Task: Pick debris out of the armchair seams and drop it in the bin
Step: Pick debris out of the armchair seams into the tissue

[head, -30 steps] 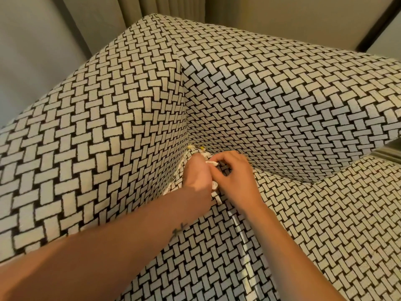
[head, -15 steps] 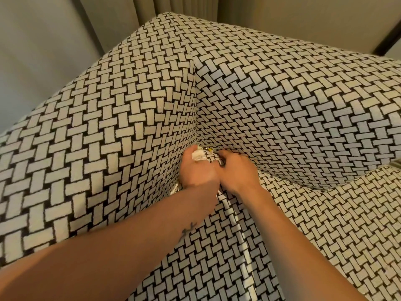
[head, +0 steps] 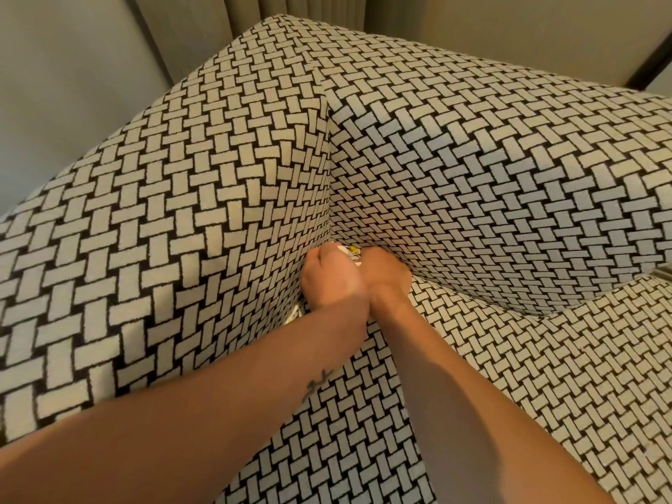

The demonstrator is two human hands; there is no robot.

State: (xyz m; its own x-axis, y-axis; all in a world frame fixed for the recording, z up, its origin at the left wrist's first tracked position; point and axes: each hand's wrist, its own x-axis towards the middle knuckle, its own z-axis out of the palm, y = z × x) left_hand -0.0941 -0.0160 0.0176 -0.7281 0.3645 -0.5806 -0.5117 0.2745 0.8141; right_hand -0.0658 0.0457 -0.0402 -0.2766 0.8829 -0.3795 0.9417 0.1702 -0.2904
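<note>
The armchair (head: 472, 169) has a black-and-cream basket-weave cover. Both my hands meet at the back left corner of the seat, where arm, backrest and cushion join. My left hand (head: 329, 281) is curled into a fist and grips white paper debris (head: 340, 248), which peeks out above the knuckles. Another white scrap (head: 294, 315) shows in the seam just below that hand. A small yellow bit (head: 352, 250) lies in the corner between the hands. My right hand (head: 385, 274) presses against the left one, its fingertips hidden down in the seam. No bin is in view.
The armchair's left arm (head: 163, 249) rises close on the left and the backrest on the right. A grey wall (head: 65, 85) and curtain folds (head: 291, 9) stand behind the chair. The seat cushion (head: 527, 376) spreads out to the right.
Both hands have pushed deeper into the corner seam and closed together. My right hand's fingers, seen pinching a white scrap before, are now tucked out of sight.
</note>
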